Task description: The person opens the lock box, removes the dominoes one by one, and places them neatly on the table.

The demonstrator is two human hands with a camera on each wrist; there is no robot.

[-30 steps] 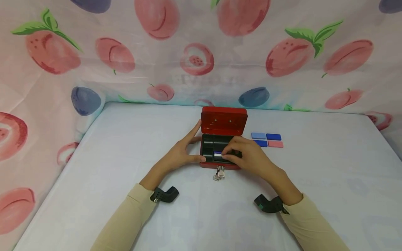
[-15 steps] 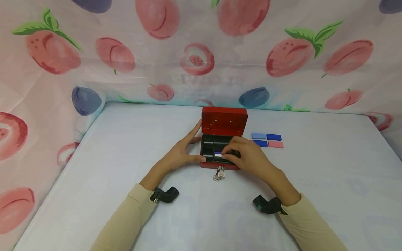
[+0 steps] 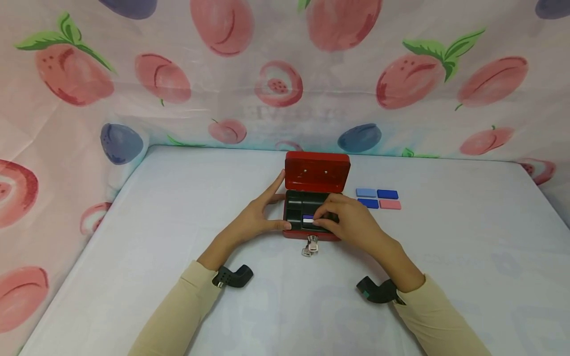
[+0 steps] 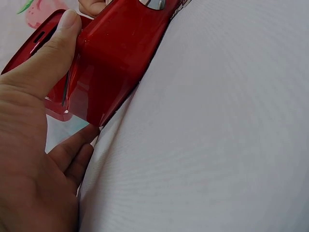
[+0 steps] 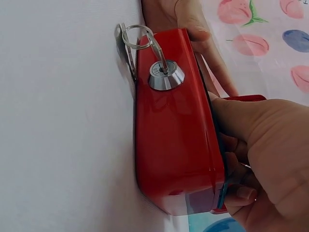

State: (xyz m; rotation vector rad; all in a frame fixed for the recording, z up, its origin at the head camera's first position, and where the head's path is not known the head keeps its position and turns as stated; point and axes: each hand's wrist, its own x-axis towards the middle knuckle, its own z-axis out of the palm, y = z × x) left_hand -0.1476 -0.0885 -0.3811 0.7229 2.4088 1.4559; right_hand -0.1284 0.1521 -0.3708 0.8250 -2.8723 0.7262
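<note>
On the table stands a red cash box [image 3: 311,236] with a black inner tray [image 3: 307,200]; its lid [image 3: 318,170] is tipped up at the back. My left hand [image 3: 258,215] braces the box's left side, thumb on the front rim and index finger stretched to the lid. In the left wrist view its other fingers lie at the box's lower edge. My right hand [image 3: 352,217] reaches over the tray, thumb and fingers pinching the right end of a small blue-and-white tile [image 3: 308,219] in the front compartment. The fingers partly cover this tile.
Right of the box lie flat tiles: a light blue tile [image 3: 366,192], two dark blue ones, and a pink tile [image 3: 390,204]. A key ring [image 5: 137,37] with keys hangs from the front lock [image 5: 166,76]. A fruit-print curtain [image 3: 285,113] borders the white table [image 3: 178,188].
My right hand has shifted very slightly left, still pinching the tile in the tray. My left hand and the box stay as they were.
</note>
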